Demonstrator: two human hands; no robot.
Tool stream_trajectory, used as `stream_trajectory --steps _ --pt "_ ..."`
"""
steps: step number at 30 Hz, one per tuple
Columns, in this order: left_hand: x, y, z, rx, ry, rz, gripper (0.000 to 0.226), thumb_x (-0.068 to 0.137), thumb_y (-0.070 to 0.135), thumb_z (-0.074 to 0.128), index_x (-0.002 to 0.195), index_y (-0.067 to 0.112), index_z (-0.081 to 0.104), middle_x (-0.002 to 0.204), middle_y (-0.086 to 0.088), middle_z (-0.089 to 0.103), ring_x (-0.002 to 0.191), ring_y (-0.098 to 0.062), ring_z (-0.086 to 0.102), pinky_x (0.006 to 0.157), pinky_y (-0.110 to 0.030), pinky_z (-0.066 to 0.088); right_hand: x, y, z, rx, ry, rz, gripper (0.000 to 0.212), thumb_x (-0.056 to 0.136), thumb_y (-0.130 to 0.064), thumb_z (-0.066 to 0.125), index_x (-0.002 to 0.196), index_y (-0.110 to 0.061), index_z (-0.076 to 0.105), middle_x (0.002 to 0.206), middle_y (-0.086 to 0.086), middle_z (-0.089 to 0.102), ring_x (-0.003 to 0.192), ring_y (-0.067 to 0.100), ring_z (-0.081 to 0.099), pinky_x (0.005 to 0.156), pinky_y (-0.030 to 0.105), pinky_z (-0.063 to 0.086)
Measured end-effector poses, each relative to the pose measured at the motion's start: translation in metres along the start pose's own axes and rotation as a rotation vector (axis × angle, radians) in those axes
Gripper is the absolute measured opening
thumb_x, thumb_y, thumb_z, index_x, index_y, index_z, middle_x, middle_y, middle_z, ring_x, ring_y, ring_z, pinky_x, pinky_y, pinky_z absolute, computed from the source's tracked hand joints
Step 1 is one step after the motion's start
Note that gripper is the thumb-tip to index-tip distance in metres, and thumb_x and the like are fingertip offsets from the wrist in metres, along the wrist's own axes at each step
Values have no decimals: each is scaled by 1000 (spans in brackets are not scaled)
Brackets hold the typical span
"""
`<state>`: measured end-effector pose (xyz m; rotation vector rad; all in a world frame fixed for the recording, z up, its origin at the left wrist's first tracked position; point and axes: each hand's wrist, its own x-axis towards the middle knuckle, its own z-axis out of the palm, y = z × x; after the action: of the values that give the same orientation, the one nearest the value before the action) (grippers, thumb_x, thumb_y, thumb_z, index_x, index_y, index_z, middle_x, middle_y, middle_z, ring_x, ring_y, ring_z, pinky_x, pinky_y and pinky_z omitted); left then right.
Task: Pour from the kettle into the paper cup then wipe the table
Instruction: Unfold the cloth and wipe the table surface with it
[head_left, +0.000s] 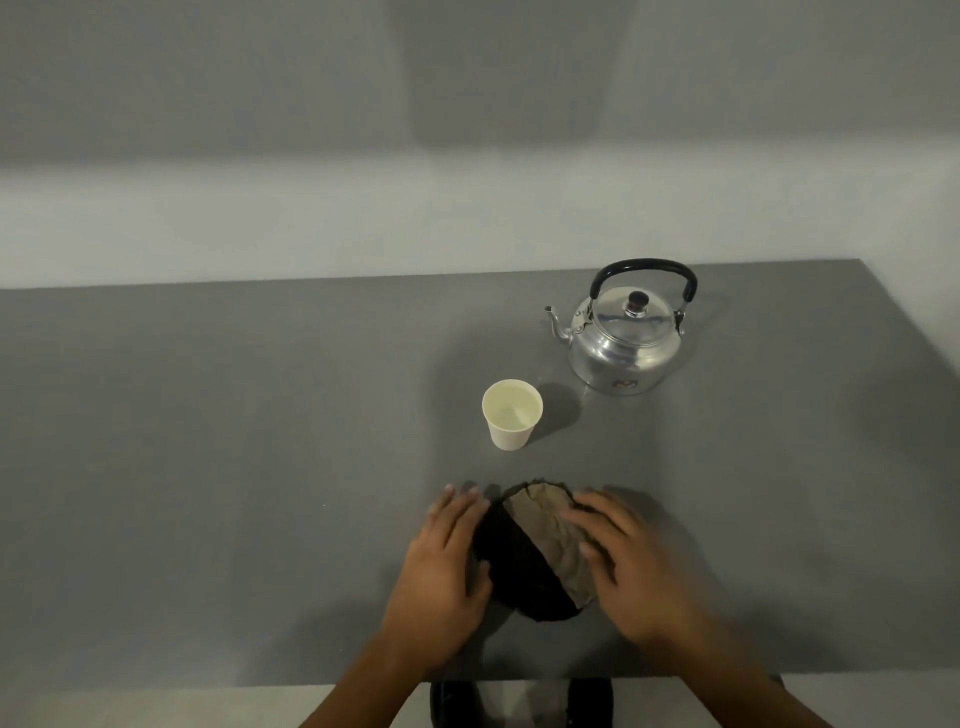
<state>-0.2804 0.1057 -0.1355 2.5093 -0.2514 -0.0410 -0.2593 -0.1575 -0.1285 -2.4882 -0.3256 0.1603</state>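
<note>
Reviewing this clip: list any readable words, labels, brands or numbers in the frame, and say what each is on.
No text can be read.
kettle: a small dark badge low on its front, too small and blurred to read.
paper cup: plain, no print visible.
cloth: no label visible.
table: no markings.

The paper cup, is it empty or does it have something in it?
Not empty. The paper cup stands upright and clear liquid shows inside it, fairly high up the wall.
</note>
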Motion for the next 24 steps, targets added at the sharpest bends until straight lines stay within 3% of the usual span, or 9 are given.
stream_trajectory --steps 3,7,10,15,18,22,24 --pt "16 28 18 59 -83 144 58 94 40 49 151 33 38 165 14 25 155 -6 -1 125 -33 7 8 12 -7 -44 34 159 49 97 -14 55 144 -28 51 157 -7 37 147 15 29 120 39 30" --pt "23 53 44 199 -190 171 56 101 48 34 156 40 25 168 14 16 157 -16 -8 127 -43 4 14 24 -7 -145 32 181 56 97 -16 54 150 -29 42 162 -7 30 153 17 18 122 40 24" --pt "17 46 48 228 -196 197 54 104 49 33 157 44 22 167 19 13 157 -17 -9 126 -43 3 16 29 -5 -180 -14 166 57 100 -25 48 155 -32 33 166 -10 23 155 15 8 124 40 18" --pt "-8 3 22 243 -188 308 55 103 53 42 154 51 23 165 26 18 157 -14 4 126 -34 9 16 27 0 -287 -120 140 62 102 -52 30 159 -37 13 168 -18 0 155 13 -10 125 39 4" --pt "-6 -36 -9 276 -157 252 55 102 52 43 154 48 28 165 22 22 157 -16 10 126 -35 12 20 22 0 -345 -150 125 68 98 -62 18 159 -38 -1 165 -20 -12 154 13 -17 124 39 -2" --pt "30 -56 -33 227 -166 18 56 103 55 37 156 48 21 167 22 12 157 -16 -4 127 -43 13 30 16 -1 -361 -162 105 70 101 -57 28 161 -34 0 168 -16 -8 154 14 -16 126 41 0" --pt "48 -46 -29 207 -131 -33 54 104 50 40 156 45 26 166 20 16 156 -16 -5 127 -43 13 36 15 0 -364 -167 102 71 101 -56 32 161 -33 1 169 -15 -6 154 15 -15 124 40 -2"
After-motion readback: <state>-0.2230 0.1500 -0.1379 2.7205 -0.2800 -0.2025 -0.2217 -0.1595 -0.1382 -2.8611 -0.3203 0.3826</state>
